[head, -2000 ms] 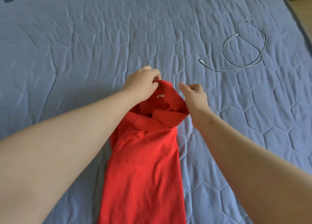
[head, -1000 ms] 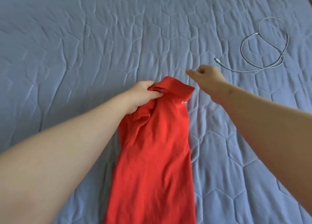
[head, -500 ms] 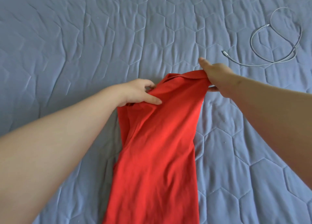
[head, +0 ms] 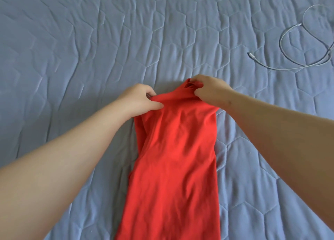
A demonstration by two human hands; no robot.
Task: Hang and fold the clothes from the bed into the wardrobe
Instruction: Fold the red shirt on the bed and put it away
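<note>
Cloth lies lengthwise: the red garment, folded into a long narrow strip, rests on the bed with its long axis pointing straight away from the person. Both hands sit at its far end, about equally near it. The left hand pinches the left corner between thumb and curled fingers. The right hand is curled round bunched fabric at the right corner. The knit looks thin, soft, limp and faintly creased. The bedcover is blue-grey quilting stitched in hexagons. A white cable loops well apart to the right. A fold, I judge, would bring this far end back along that axis.
</note>
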